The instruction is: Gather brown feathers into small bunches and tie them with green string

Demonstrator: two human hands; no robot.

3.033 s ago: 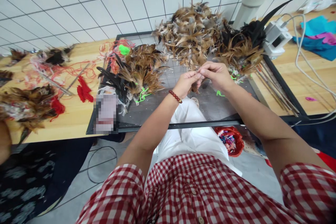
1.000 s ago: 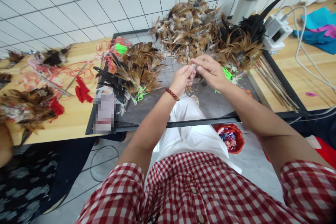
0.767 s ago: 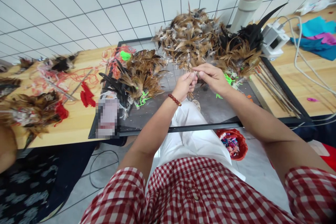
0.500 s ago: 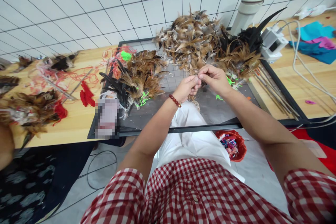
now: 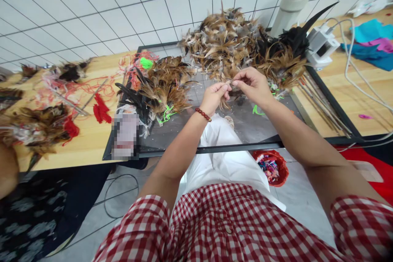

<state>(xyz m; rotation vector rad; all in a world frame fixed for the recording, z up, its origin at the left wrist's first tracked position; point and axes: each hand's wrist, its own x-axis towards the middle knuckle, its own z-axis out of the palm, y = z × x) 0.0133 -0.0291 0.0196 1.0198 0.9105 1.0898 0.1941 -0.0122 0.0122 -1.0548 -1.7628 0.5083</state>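
My left hand (image 5: 214, 97), with a beaded bracelet at its wrist, pinches a small brown feather (image 5: 225, 104) whose tip hangs below the fingers. Thumb and forefinger of my right hand (image 5: 253, 86) are closed at the feather's pale end, and what lies between them is too small to make out. Behind the hands rises a big heap of brown feathers (image 5: 221, 45). Left of them lies a bundle of brown feathers (image 5: 170, 84) tied with green string (image 5: 167, 114). Another brown bundle (image 5: 281, 65) with black feathers is to the right.
A black-framed panel (image 5: 172, 141) lies on the wooden table. Thin sticks (image 5: 325, 104), a white power adapter (image 5: 322, 45) with cables and a pale flask (image 5: 290, 10) stand or lie right. A red basket of scraps (image 5: 272, 168) is below. Another person's arm (image 5: 7, 168) shows far left.
My hands have drawn slightly apart at the fingertips. The right hand has risen a little, and more of the feather shows below the left hand.
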